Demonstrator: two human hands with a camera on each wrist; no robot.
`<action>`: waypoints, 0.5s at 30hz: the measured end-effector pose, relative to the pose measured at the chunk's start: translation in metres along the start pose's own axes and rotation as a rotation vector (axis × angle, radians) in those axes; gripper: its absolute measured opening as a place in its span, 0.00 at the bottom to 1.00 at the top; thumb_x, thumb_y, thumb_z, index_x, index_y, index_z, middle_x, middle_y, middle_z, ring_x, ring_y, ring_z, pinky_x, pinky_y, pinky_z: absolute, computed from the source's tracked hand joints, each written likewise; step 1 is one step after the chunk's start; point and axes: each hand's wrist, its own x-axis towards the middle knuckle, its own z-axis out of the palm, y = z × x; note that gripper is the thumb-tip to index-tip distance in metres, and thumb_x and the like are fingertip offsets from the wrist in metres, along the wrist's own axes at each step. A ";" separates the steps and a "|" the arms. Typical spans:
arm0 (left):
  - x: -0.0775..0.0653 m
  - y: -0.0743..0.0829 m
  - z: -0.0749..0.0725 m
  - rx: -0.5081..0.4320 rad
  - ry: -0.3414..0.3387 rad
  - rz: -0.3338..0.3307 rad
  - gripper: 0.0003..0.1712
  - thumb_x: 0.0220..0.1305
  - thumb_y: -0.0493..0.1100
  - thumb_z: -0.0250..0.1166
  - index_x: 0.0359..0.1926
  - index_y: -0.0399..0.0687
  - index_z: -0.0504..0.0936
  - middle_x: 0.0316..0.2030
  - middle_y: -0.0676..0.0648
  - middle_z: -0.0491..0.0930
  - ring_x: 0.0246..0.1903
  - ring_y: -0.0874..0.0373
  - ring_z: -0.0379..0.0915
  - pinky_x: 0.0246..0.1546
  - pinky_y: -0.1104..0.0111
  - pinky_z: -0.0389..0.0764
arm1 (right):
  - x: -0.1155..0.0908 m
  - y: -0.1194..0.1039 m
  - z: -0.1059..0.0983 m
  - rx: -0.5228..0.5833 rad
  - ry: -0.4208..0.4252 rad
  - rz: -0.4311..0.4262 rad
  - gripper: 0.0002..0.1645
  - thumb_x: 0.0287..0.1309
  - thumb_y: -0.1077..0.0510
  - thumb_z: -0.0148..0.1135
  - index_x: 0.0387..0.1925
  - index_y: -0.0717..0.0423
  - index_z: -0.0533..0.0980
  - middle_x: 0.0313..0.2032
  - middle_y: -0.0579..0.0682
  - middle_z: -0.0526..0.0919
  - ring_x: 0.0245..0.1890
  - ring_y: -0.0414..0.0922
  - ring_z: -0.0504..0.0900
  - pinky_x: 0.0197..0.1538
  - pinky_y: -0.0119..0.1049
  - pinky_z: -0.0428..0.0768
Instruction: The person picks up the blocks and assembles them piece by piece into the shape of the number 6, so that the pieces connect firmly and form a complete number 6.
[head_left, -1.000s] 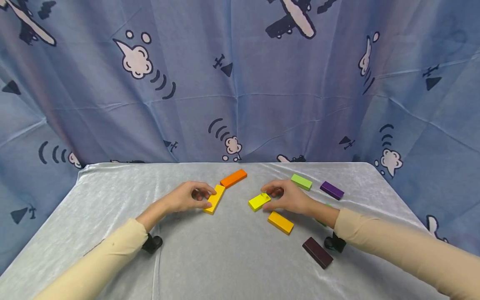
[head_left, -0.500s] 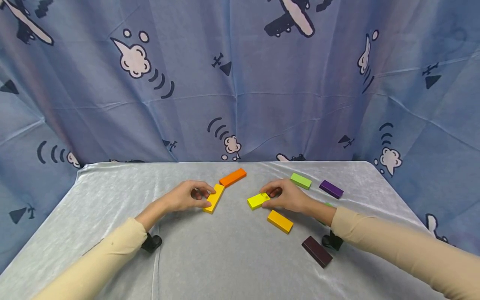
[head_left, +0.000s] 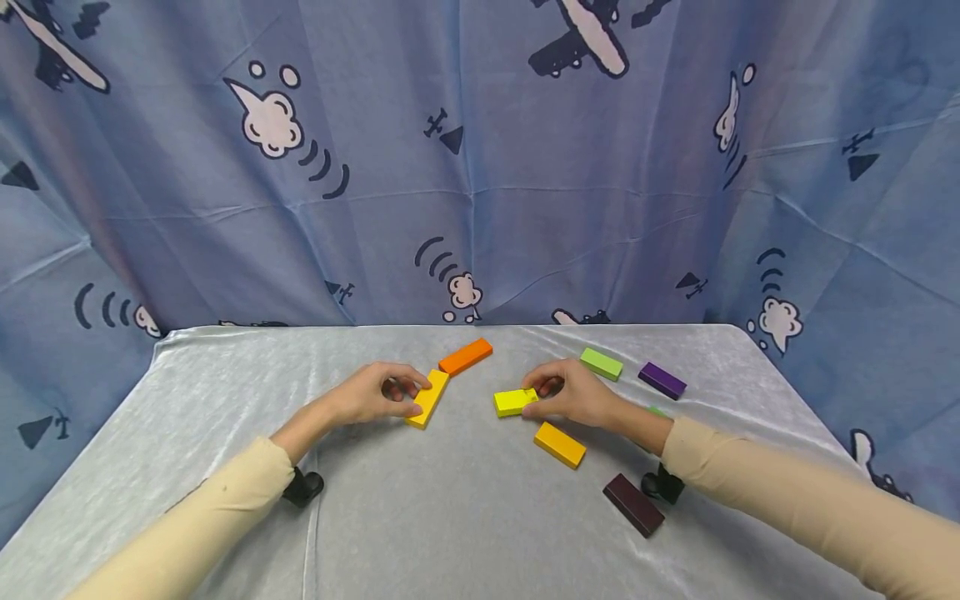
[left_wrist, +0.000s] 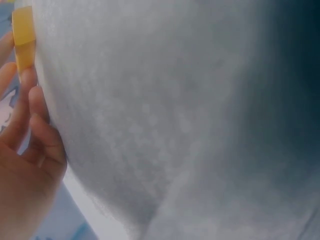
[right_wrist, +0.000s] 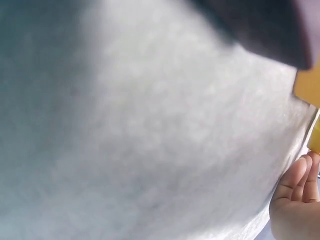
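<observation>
Between thumb and fingers, my left hand (head_left: 378, 392) pinches a golden-yellow block (head_left: 430, 402), which lies slanted on the cloth. An orange block (head_left: 466, 357) sits at its far end, very close or touching. To the right, my right hand (head_left: 581, 396) grips the right end of a bright yellow block (head_left: 512, 403). An amber block (head_left: 560, 446) lies just nearer to me than that hand. In the left wrist view the golden-yellow block (left_wrist: 24, 30) shows at the fingertips. The right wrist view catches only part of the right hand (right_wrist: 297, 200).
On the right lie a lime green block (head_left: 602, 364), a purple block (head_left: 662, 380) and a dark brown block (head_left: 634, 505). A green block (head_left: 657, 412) is mostly hidden behind the right wrist. A grey cloth (head_left: 420, 517) covers the table; a patterned blue curtain (head_left: 390, 250) hangs behind.
My right hand has turned the bright yellow block slightly, so it now lies closer to crosswise, and its left end is a little farther left. The left hand holds still.
</observation>
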 end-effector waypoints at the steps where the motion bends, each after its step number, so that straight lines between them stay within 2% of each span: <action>1: 0.000 0.000 0.000 0.001 -0.001 0.003 0.19 0.61 0.38 0.75 0.54 0.43 0.85 0.40 0.50 0.83 0.36 0.55 0.76 0.40 0.64 0.78 | 0.000 0.000 0.000 -0.003 0.004 0.001 0.16 0.50 0.62 0.80 0.43 0.59 0.86 0.35 0.47 0.83 0.38 0.51 0.78 0.46 0.40 0.79; 10: 0.001 0.000 0.000 0.009 -0.005 -0.024 0.19 0.62 0.40 0.75 0.54 0.45 0.85 0.41 0.50 0.82 0.36 0.55 0.76 0.40 0.63 0.77 | -0.005 -0.001 -0.002 -0.012 0.026 -0.002 0.16 0.50 0.61 0.80 0.42 0.59 0.85 0.36 0.47 0.83 0.37 0.48 0.78 0.45 0.38 0.79; 15: 0.000 0.000 0.000 0.004 -0.005 -0.015 0.18 0.62 0.39 0.75 0.53 0.45 0.86 0.40 0.50 0.82 0.36 0.55 0.76 0.40 0.63 0.78 | -0.008 -0.006 -0.006 0.018 0.038 0.002 0.16 0.51 0.61 0.80 0.42 0.59 0.85 0.38 0.48 0.84 0.38 0.49 0.79 0.46 0.40 0.80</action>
